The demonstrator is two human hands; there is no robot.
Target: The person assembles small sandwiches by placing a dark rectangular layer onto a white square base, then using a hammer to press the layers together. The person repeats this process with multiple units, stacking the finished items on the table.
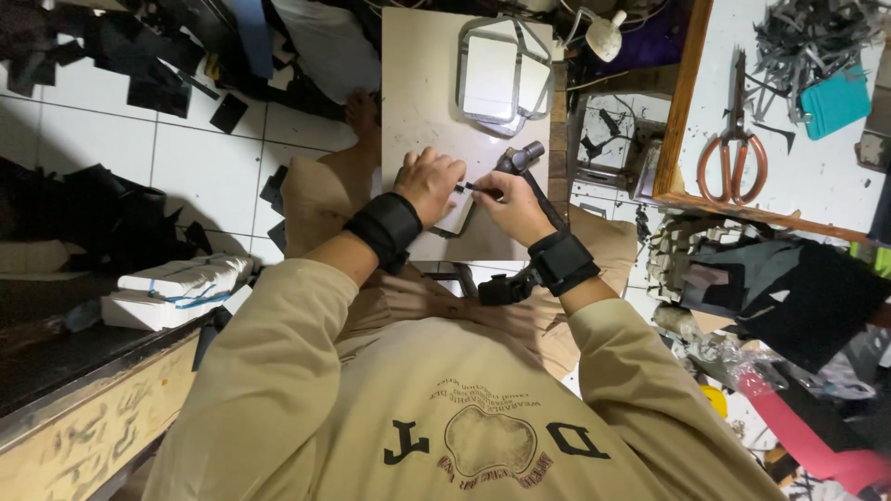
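My left hand [429, 183] presses down on a small white flat piece [458, 219] lying on a pale board [418, 102] across my lap. My right hand [510, 206] pinches a thin dark tool [480, 189] whose tip meets the piece near my left fingers. Both wrists wear black straps. A dark hammer [522, 156] lies on the board right behind my right hand. Farther up the board sits a stack of white shaped pieces with a metal frame [506, 72] on top.
A wooden-edged table [685, 102] at right carries orange-handled scissors [733, 153], a teal pouch [835, 102] and grey scraps. Bundled white pieces [176, 289] rest on a bench at left. Black scraps litter the white tiled floor [186, 158]. Dark bags and material pile up at lower right.
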